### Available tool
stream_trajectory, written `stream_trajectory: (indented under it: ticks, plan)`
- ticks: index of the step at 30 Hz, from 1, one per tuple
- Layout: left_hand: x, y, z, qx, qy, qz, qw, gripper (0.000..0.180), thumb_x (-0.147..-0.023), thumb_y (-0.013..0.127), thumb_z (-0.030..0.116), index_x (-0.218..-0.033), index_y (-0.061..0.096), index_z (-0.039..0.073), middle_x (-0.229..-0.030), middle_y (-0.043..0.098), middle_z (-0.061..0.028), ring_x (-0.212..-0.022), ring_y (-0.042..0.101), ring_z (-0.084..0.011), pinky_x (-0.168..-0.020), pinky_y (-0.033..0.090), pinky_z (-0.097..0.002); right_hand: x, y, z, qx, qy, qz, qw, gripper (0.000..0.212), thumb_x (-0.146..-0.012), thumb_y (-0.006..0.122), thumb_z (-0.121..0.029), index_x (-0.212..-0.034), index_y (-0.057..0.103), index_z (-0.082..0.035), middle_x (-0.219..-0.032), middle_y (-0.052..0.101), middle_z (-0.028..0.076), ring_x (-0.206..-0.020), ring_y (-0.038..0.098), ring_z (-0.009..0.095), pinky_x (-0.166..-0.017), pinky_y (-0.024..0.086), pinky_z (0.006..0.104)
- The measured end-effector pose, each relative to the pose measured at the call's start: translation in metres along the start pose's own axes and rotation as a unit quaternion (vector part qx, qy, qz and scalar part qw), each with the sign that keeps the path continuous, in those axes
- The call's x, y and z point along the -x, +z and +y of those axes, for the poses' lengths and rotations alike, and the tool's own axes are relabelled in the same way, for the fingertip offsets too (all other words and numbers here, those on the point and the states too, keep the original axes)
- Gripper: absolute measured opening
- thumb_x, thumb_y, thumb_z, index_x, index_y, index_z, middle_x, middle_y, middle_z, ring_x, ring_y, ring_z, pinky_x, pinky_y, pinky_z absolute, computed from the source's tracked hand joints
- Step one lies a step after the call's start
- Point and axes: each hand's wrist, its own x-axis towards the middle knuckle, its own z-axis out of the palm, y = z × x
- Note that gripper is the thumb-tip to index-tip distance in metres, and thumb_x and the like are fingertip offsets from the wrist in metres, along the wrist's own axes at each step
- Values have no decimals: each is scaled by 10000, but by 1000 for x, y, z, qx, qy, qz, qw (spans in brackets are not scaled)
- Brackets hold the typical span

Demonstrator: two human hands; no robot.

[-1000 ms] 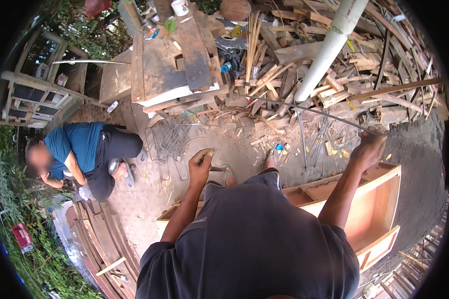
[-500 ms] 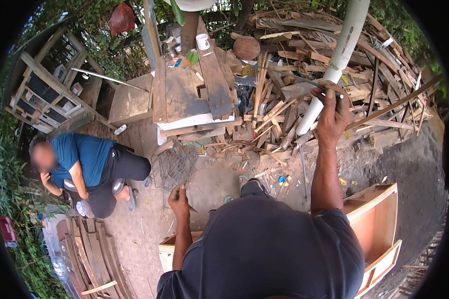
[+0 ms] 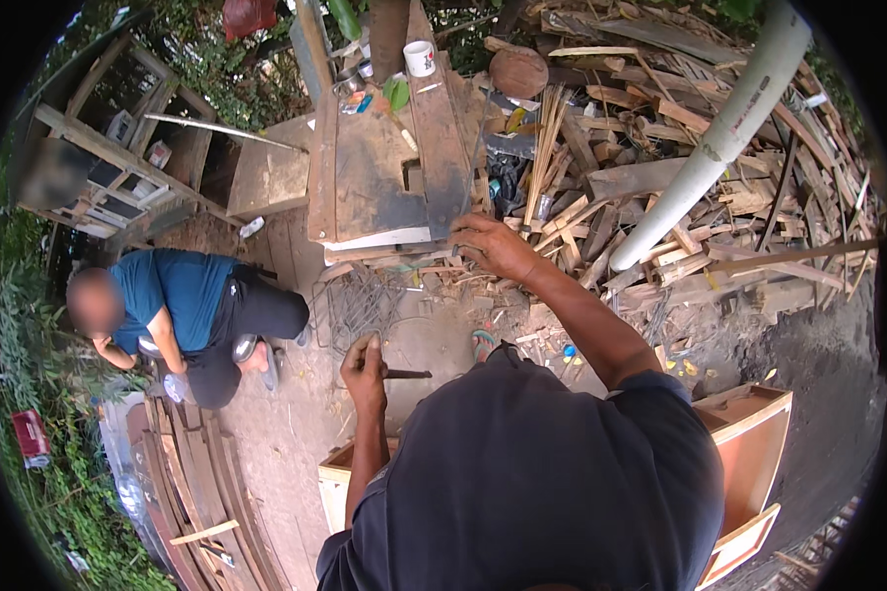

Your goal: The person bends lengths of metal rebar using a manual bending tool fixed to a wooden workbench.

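Note:
My left hand (image 3: 365, 374) is closed in front of my body, left of my chest. From its fist a short dark flat tool (image 3: 407, 374) sticks out to the right; its kind cannot be made out. My right hand (image 3: 488, 244) reaches forward to the right front corner of the wooden workbench (image 3: 370, 187), fingers curled. A thin dark rod (image 3: 479, 148) runs up from those fingers along the bench's right side. On the bench are a white mug (image 3: 420, 59), a green leaf (image 3: 396, 94) and a small blue packet (image 3: 365, 103).
A person (image 3: 182, 310) in a blue shirt sits low on the left. Scrap wood (image 3: 660, 177) is heaped at the far right, with a white pipe (image 3: 710, 148) slanting over it. Wooden drawer frames (image 3: 749, 424) stand right of me; planks (image 3: 192, 483) lie lower left. Tangled wire (image 3: 355, 305) lies ahead.
My right hand has swung down and left from beside the pipe to the bench corner, bringing the thin rod. The left hand's tool now points right. The view has shifted slightly.

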Motion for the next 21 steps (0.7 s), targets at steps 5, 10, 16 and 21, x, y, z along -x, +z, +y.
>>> stream_trajectory:
  ticks: [5, 10, 16, 21]
  plan:
    - [-51, 81, -26, -120, 22, -163, 979, 386, -940, 673, 226, -1233, 642, -23, -912, 694, -74, -732, 565, -85, -603, 473, -230, -1, 38, 37, -15, 20, -89, 996, 247, -813, 713, -72, -1060, 703, -87, -1128, 608, 82, -1085, 585, 300, -907, 513, 408]
    - [-103, 129, -58, -138, 40, -139, 980, 328, -945, 666, 218, -1160, 674, -29, -917, 711, -63, -802, 591, -82, -687, 467, -224, -13, 47, 55, 24, 22, -134, 990, 217, -834, 665, -67, -1043, 721, -81, -1125, 617, 83, -1066, 592, 302, -902, 516, 397]
    - [-125, 142, -56, -77, -21, -123, 989, 229, -944, 644, 178, -1044, 710, -17, -847, 701, -10, -692, 499, -40, -620, 407, -219, -16, 56, 78, -38, 48, -109, 992, 232, -836, 633, -43, -1051, 719, -63, -1089, 662, 117, -1046, 622, 309, -917, 514, 396]
    - [-135, 145, -63, -115, -29, -103, 988, 212, -927, 654, 167, -958, 716, -34, -817, 709, -55, -747, 618, -97, -671, 480, -262, -33, 39, 91, -87, 134, -1, 987, 209, -856, 672, -106, -1045, 715, -29, -1056, 681, 133, -952, 658, 313, -856, 519, 376]
